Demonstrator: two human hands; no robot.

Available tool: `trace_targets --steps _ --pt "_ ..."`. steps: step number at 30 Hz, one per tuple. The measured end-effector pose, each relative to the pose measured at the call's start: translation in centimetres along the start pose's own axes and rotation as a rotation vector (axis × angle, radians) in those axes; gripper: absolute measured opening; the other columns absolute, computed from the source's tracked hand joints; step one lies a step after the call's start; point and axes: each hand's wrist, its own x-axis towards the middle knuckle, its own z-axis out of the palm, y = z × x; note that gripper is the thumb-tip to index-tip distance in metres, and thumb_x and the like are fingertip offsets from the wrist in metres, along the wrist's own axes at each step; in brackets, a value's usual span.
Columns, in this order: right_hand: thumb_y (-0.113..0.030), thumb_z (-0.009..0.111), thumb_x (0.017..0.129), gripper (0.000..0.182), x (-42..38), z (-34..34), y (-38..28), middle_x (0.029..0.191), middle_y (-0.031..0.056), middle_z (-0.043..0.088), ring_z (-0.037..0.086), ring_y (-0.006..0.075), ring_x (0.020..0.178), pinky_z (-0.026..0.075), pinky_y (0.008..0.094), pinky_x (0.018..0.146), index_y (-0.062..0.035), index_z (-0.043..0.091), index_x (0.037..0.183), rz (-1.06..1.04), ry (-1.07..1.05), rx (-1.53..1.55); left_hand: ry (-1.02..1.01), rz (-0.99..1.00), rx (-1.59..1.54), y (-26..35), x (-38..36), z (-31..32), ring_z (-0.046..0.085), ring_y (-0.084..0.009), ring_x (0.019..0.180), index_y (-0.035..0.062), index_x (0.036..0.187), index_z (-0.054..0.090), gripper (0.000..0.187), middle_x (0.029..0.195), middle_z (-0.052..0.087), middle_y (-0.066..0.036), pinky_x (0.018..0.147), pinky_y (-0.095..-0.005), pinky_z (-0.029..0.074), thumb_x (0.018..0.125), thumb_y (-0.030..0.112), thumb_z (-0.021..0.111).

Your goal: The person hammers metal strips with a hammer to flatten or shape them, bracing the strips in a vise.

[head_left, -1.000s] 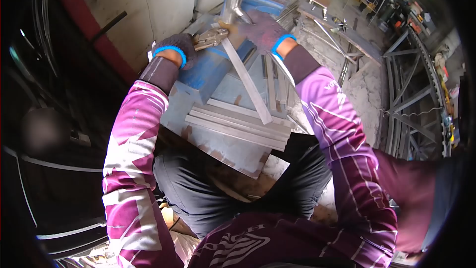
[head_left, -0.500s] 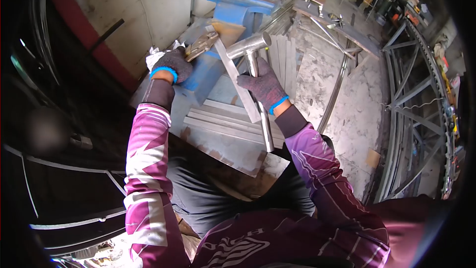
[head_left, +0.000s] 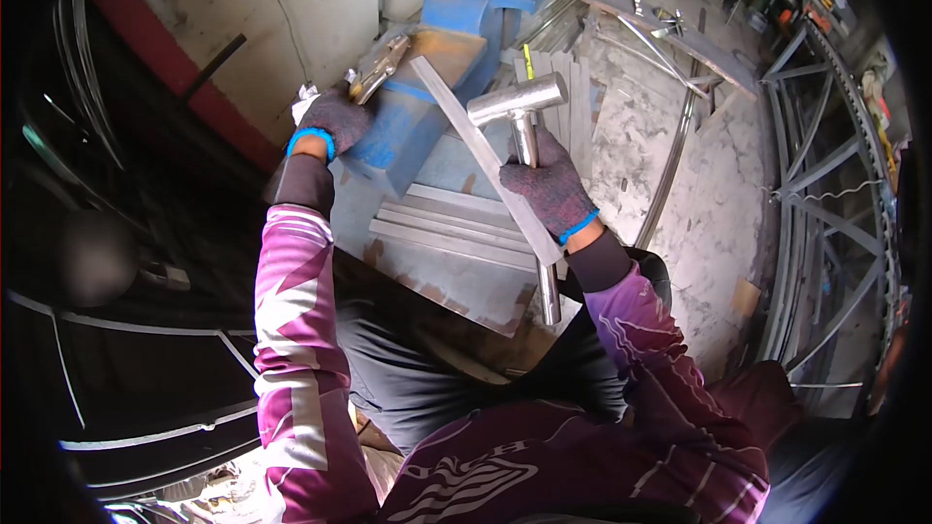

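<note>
My left hand (head_left: 332, 124), in a dark knitted glove with a blue cuff, is closed around a pair of locking pliers (head_left: 382, 68) beside a blue bench vise (head_left: 393, 126). Nothing shows between the plier jaws. My right hand (head_left: 551, 184), gloved alike, grips a shiny metal hammer (head_left: 519, 102) by its handle, head up. It also holds a flat metal bar (head_left: 461, 116), which slants across the handle. The bar's upper end stands apart from the pliers.
Several flat metal bars (head_left: 451, 233) lie on a metal plate (head_left: 437, 281) in front of me. More strips (head_left: 580, 116) lie behind the hammer. A low bench (head_left: 680, 44) stands farther back, and a metal truss frame (head_left: 825, 165) is at the right.
The plier jaws have come off the bar's upper end, and the pliers have moved left. My right hand has moved right and slightly down with the hammer and the bar.
</note>
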Motion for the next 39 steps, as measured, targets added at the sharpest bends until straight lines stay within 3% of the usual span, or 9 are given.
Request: trace_targets --steps 7,9,12,18,39 --pt "-0.018 0.077 0.074 0.033 0.1 0.0 -1.4 0.079 0.0048 0.048 0.049 0.0173 0.074 0.048 0.036 0.07 -0.0056 0.051 0.091 -0.015 -0.04 -0.068 -0.06 0.017 0.09 0.4 0.5 0.1 0.066 -0.0431 0.11 0.0006 0.121 0.063 0.048 0.111 0.07 -0.027 0.095 -0.0466 0.052 0.08 0.026 0.062" --pt "-0.018 0.076 0.074 0.033 0.1 -0.1 -1.5 0.079 0.0049 0.048 0.049 0.0171 0.074 0.048 0.0362 0.07 -0.0056 0.05 0.091 -0.008 -0.046 -0.065 -0.078 0.0 0.121 0.6 0.5 0.1 0.065 -0.0422 0.115 0.0015 0.131 0.063 0.056 0.121 0.068 -0.027 0.099 -0.0448 0.05 0.081 0.027 0.058" --pt "-0.018 0.077 0.075 0.033 -0.2 -0.3 -1.4 0.079 0.0049 0.048 0.049 0.0167 0.074 0.048 0.0362 0.071 -0.0058 0.05 0.09 -0.012 -0.04 -0.12 -0.013 0.009 0.169 0.8 0.5 0.5 0.066 -0.0435 0.109 -0.0004 0.121 0.066 0.051 0.114 0.069 -0.028 0.095 -0.0461 0.053 0.078 0.026 0.062" --pt "-0.017 0.077 0.075 0.033 0.0 -0.2 -0.6 0.079 0.0046 0.047 0.048 0.0164 0.075 0.047 0.0359 0.07 -0.0058 0.05 0.091 -0.009 -0.042 0.016 -0.144 0.004 0.176 -0.2 1.9 0.3 0.064 -0.0445 0.114 0.0017 0.128 0.065 0.057 0.119 0.068 -0.028 0.097 -0.0452 0.051 0.078 0.027 0.058" --pt "-0.016 0.074 0.076 0.03 -0.2 -0.1 -0.6 0.078 0.006 0.046 0.047 0.0186 0.073 0.046 0.0363 0.069 -0.0057 0.049 0.089 -0.011 -0.025 -0.053 -0.125 0.038 0.179 -0.9 2.6 0.8 0.063 -0.0453 0.116 -0.0002 0.125 0.067 0.055 0.121 0.067 -0.029 0.099 -0.0456 0.05 0.079 0.03 0.058"
